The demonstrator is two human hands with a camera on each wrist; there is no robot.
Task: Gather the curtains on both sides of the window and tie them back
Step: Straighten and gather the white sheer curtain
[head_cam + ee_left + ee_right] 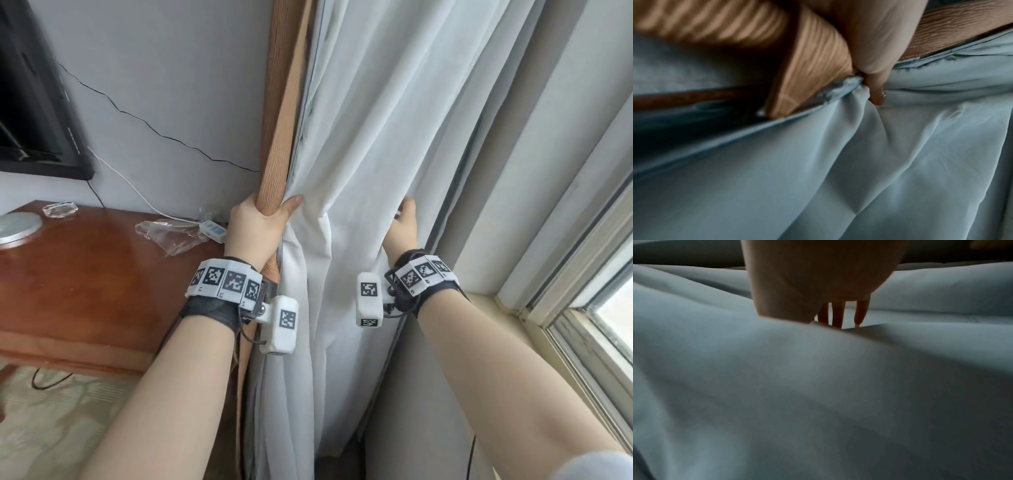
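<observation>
- Curtain, pale grey-white plain fabric (pixel 370 144), hanging in long folds at centre, gathered between both hands beside the window.
- Curtain, tan ribbed fabric (pixel 277 137), narrow strip along the left edge of the pale one.
- Table, reddish-brown polished wood (pixel 85 274), far left, against the wall.
- Left hand (pixel 255 228): fingers curled round the tan strip, thumb pressing into the pale cloth.
- Right hand (pixel 404 222): fingers straight, slightly spread, tips hidden behind a pale fold.
</observation>
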